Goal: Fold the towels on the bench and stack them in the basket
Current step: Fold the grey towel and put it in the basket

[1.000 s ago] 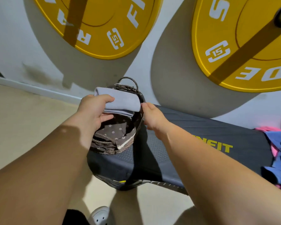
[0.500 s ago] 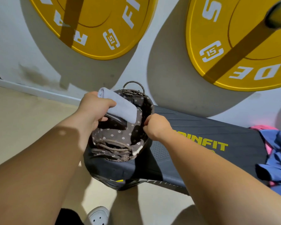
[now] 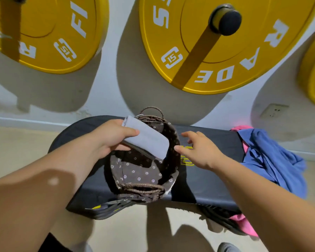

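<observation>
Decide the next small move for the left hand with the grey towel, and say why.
Probably lower the towel flat into the basket and let go. The left hand grips the folded towel just over the basket's mouth, the lining that shows below is bare, and the right hand is open beside the rim, holding nothing.

The folded towel (image 3: 149,140) covers the far half of the basket (image 3: 144,190); near half open; bare bench (image 3: 213,179) to its right.

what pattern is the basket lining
The fabric lining of the brown woven basket is dark brown with small white flowers; head view shows it best.
</observation>
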